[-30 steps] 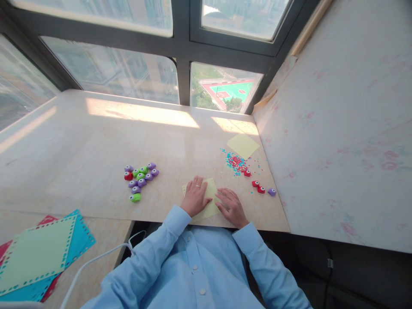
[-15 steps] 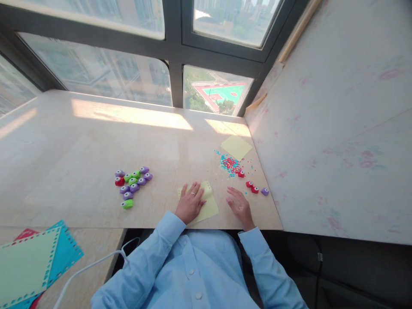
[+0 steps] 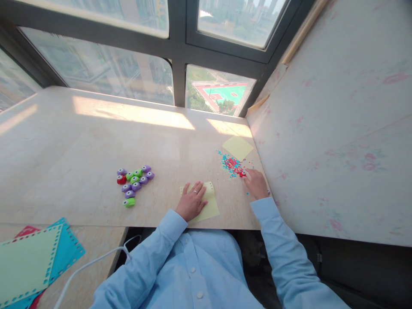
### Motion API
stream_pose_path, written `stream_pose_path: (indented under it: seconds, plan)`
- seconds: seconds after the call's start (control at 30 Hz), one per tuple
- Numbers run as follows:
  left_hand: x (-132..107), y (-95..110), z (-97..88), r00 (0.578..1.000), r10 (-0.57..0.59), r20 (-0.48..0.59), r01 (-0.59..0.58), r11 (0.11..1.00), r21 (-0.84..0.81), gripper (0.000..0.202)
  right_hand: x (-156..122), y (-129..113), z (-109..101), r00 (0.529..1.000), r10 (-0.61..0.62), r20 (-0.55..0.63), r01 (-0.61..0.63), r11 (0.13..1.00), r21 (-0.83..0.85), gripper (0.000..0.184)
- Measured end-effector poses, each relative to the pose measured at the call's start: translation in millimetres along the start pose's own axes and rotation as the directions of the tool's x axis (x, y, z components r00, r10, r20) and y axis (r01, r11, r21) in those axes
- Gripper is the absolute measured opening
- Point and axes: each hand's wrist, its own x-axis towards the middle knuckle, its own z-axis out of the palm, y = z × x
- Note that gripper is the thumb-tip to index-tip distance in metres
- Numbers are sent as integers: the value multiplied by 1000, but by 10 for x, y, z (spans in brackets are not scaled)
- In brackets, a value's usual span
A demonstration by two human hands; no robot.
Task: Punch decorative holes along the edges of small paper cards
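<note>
My left hand lies flat with spread fingers on a pale yellow sheet of paper, pressing it to the table. Small punched holes show along the sheet's top edge. At the right, my right hand has its fingertips on a small red craft punch, whose round top is white and dark. This punch sits at the edge of a pile of red and blue paper bits. A purple punch peeks out beside my right wrist; the hand and sleeve hide the other red punches there.
Several purple, green and red punches stand grouped at the left. Another yellow sheet lies behind the paper bits. Hole-edged coloured sheets and a white cable are at the lower left. A wall bounds the right side.
My right hand has moved right and forward from beside the yellow sheet to the red punch by the paper bits. My left hand stays on the sheet.
</note>
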Motion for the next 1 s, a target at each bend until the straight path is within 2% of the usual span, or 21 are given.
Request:
stream_pose_path:
  seconds: [0.13,0.3,0.43,0.5,0.63,0.77,1.0]
  plan:
    - [-17,-57,40,999,27,-40,-28,999,-30,51,128,93,77,997,-8,75,12,998,-54,24]
    - [-9,-72,50,999,8,-47,-11,998,-60,51,89,98,-28,998,4,70,-4,1000,-3,21]
    - [-6,-66,45,998,7,-56,-11,997,-72,53,-43,-74,-138,999,-52,13,49,986,161,20]
    - [-7,-65,40,998,11,-59,-16,997,-79,54,-119,-220,-143,988,-147,39,131,954,269,20]
    - [-10,-67,29,999,9,-51,-13,996,-85,54,-214,-505,-41,927,-359,108,277,851,446,18]
    - [-11,-67,22,998,16,-54,-22,995,-97,56,-209,-647,90,904,-409,125,307,823,478,21]
    - [-4,-57,1,1000,5,-26,-8,995,-104,55,-163,-703,171,882,-441,167,316,815,486,24]
